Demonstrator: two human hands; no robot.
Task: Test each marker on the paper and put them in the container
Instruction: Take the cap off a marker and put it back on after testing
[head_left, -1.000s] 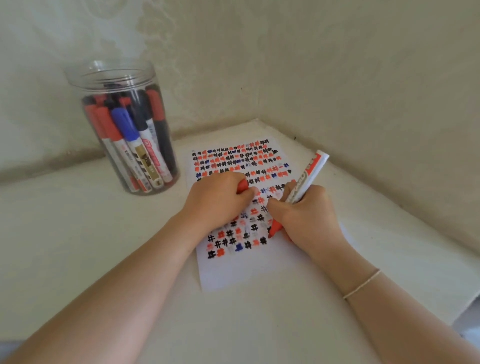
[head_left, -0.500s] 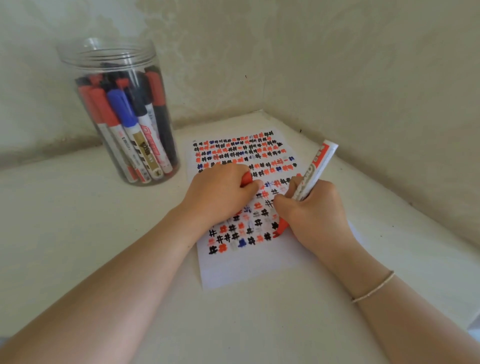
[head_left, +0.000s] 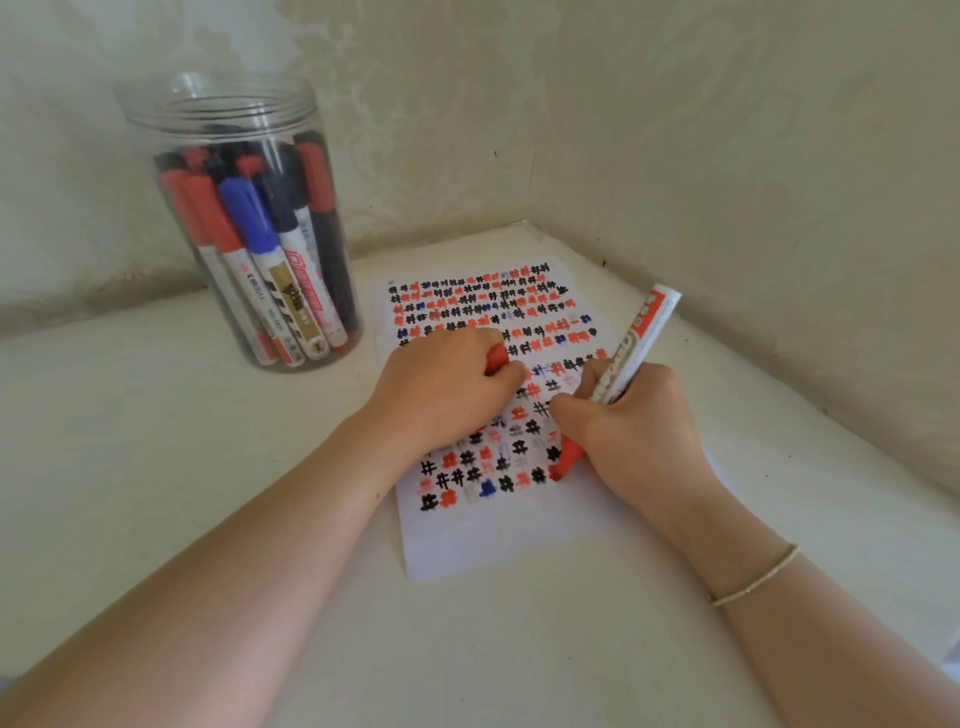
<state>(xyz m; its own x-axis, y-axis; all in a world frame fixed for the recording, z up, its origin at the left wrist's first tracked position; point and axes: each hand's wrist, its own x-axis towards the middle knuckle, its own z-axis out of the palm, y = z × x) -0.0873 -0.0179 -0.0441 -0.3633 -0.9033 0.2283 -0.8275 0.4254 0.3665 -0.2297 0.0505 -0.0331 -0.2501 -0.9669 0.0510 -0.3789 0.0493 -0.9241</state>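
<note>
- I have the right hand gripping a red marker like a pen, its tip down on the paper at the right end of the lowest rows of test marks.
- My left hand is curled round the red cap and rests on the paper, which I judge helps keep the sheet from sliding.
- The step in hand, as I read it, is the test stroke for this marker; I cannot tell whether a new mark is finished under the tip.
- The container, a clear jar, stands open on the desk, just left of the paper's far corner, already crowded with capped markers.
- Next I expect to need the cap pressed back on, then a reach left to drop the marker into the jar's open mouth.
</note>
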